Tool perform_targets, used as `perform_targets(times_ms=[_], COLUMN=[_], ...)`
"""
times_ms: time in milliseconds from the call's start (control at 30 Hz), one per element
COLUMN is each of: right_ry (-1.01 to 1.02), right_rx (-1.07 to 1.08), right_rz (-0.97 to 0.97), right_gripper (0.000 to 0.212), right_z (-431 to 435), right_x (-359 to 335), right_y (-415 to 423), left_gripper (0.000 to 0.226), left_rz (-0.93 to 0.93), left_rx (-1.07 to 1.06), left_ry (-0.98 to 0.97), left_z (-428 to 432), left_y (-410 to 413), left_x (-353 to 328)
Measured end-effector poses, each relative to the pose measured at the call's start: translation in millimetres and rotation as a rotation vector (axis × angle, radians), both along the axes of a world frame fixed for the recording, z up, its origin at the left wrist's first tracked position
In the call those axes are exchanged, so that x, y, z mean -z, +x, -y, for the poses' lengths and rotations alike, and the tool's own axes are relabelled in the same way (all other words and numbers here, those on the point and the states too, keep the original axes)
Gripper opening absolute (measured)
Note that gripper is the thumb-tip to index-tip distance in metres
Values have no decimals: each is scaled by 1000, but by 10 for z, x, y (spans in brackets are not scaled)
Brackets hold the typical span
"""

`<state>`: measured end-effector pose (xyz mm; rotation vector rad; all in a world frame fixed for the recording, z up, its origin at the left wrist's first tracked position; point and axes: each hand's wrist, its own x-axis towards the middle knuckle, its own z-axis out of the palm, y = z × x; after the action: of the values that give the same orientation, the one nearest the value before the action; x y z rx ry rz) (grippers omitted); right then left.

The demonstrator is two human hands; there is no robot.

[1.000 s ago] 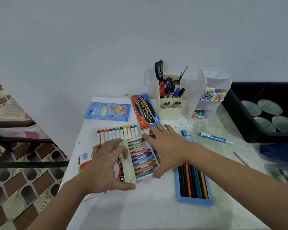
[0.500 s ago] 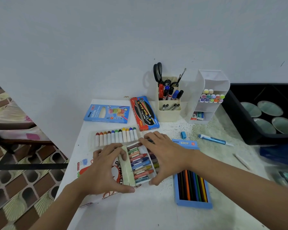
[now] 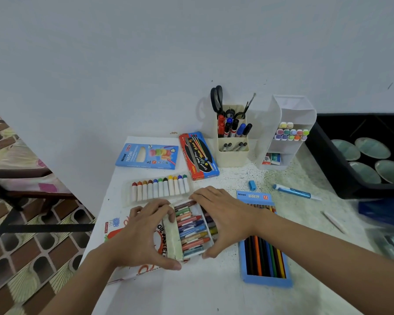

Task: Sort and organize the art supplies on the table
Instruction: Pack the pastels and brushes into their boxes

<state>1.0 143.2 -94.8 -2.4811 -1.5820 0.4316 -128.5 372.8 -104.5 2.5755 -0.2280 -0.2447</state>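
An oil pastel box [image 3: 162, 241] lies at the table's near left with its flap open. A white tray of oil pastels [image 3: 192, 227] sticks out of its right end. My left hand [image 3: 141, 235] grips the box, fingers over the far edge and thumb on the near edge. My right hand [image 3: 225, 215] grips the tray from the right, fingers at its far corner and thumb at its near corner. Behind them lies a clear tray of crayons [image 3: 159, 187]. An open blue box of coloured pencils [image 3: 264, 255] lies to the right, partly under my right forearm.
A blue neon pencil box [image 3: 147, 155] and a red watercolour box [image 3: 198, 155] lie at the back. A cream holder [image 3: 232, 146] with markers and scissors and a white organizer [image 3: 287, 133] stand by the wall. A blue sharpener [image 3: 251, 185], blue pen [image 3: 293, 193] and black crate [image 3: 328, 160] are at right.
Both hands stay on the pastel box and tray with almost no movement. The view has dipped slightly.
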Motion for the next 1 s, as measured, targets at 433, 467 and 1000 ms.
perform_targets(times_ms=[433, 467, 1000], right_ry=[-117, -94, -58], right_rx=[-52, -44, -82], right_rz=[-28, -52, -107], right_gripper=[117, 116, 114], right_z=[-296, -285, -279], right_x=[-28, -24, -98], right_y=[-8, 4, 156], left_gripper=[88, 88, 100], left_rz=[71, 65, -62], left_rx=[12, 12, 9], left_ry=[42, 36, 43], left_z=[-62, -66, -130], left_y=[44, 46, 158], left_x=[65, 55, -22])
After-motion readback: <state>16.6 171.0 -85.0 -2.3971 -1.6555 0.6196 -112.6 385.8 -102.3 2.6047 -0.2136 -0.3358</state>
